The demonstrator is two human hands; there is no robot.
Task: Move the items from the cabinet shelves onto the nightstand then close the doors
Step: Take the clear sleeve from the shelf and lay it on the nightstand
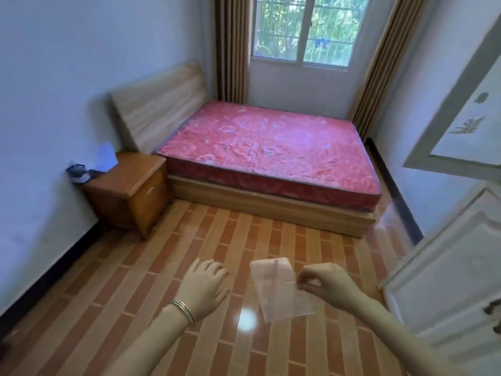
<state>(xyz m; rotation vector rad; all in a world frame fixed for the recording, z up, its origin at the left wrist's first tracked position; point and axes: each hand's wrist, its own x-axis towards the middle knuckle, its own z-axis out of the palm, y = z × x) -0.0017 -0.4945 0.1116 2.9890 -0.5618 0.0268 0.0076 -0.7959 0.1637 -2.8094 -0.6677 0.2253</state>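
My right hand [324, 283] pinches the edge of a clear plastic bag [276, 290], which hangs over the tiled floor at the bottom centre. To its left my left hand [206, 284], with thin bangles on the wrist, holds nothing; its fingers are loosely curled and apart. The brown wooden nightstand [130, 185] stands against the left wall beside the bed. A white paper sheet [107, 157] and a small dark item [78, 172] lie at its back edge. White cabinet doors [455, 256] stand open at the right edge; the shelves are out of view.
A bed with a red patterned mattress [271, 150] and wooden headboard [160, 104] fills the far side under a window with brown curtains. Glossy orange tiled floor [168, 267] lies between me and the nightstand.
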